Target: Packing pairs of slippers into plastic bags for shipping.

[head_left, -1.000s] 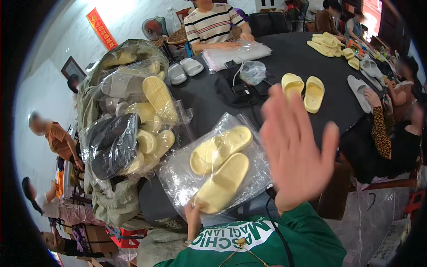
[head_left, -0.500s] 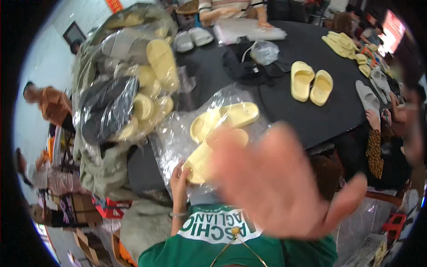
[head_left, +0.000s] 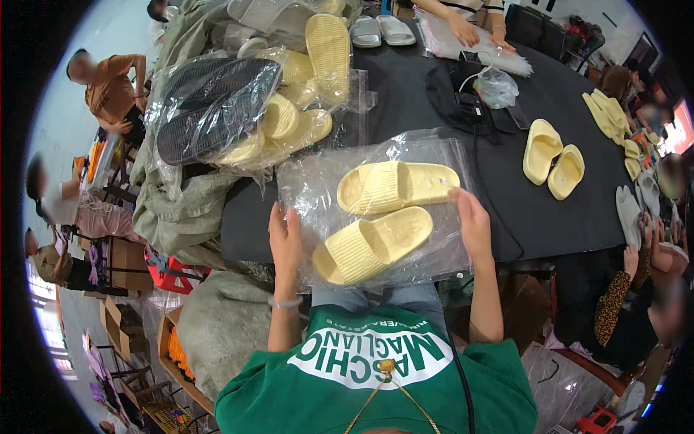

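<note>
A pair of pale yellow slides lies in a clear plastic bag (head_left: 303,173) at the table's near edge, in front of my body. The upper slide (head_left: 372,186) points left with its heel at the bag's right side; the lower slide (head_left: 354,253) lies at a slant below it. My left hand (head_left: 285,239) is closed on the bag's left edge, thumb on top. At the opposite edge my right hand (head_left: 473,226) pinches the plastic beside the upper slide's heel.
Bagged black slides (head_left: 217,108) and yellow slides (head_left: 329,58) are heaped on a grey-green sack at left. Loose yellow slides (head_left: 542,152) stand at right on the black table (head_left: 499,210). Across it, a person's hands (head_left: 463,32) touch stacked plastic bags (head_left: 499,59). Other people sit at right.
My right hand, raised and blurred close to the camera before, has come down to the bag's right edge. My left hand still holds the left edge. The view has shifted.
</note>
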`<state>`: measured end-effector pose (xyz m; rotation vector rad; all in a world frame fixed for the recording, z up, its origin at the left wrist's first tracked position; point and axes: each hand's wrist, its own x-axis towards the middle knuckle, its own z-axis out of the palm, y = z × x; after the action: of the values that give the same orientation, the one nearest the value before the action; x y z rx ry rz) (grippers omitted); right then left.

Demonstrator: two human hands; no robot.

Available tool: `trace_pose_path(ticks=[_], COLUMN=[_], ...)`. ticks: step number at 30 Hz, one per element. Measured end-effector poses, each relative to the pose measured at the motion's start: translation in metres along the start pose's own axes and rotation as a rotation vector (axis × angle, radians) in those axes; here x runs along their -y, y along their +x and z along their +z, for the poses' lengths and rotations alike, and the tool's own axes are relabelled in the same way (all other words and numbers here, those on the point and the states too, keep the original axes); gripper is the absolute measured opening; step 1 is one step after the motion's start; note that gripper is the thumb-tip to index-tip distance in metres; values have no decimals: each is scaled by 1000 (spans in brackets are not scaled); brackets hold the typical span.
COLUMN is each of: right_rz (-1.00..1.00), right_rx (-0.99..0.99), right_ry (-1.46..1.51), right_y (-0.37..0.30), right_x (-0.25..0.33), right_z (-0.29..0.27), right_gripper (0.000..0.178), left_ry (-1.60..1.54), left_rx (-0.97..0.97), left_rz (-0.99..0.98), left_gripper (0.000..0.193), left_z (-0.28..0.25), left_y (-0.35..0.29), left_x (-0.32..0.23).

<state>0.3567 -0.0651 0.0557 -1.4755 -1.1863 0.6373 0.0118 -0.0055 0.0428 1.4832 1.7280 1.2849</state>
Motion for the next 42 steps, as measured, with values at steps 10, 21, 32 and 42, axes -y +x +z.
trace_pose_path(ticks=[10, 21, 32, 42], right_rz=[474, -577, -840, -742], right_rx=[494, 1005, 1053, 340], right_ry=[603, -714, -754, -1022], right_y=[80, 90, 64, 45], right_x=[14, -53, -9, 49], right_z=[13, 77, 148, 0], right_gripper=[33, 80, 33, 26], left_ry=[-389, -532, -548, -344], left_rx=[133, 285, 347, 425], left_rz=[-227, -278, -232, -160], left_gripper=[27, 29, 32, 23], left_z=[23, 25, 19, 18], left_y=[42, 48, 40, 66], left_x=[21, 40, 27, 66])
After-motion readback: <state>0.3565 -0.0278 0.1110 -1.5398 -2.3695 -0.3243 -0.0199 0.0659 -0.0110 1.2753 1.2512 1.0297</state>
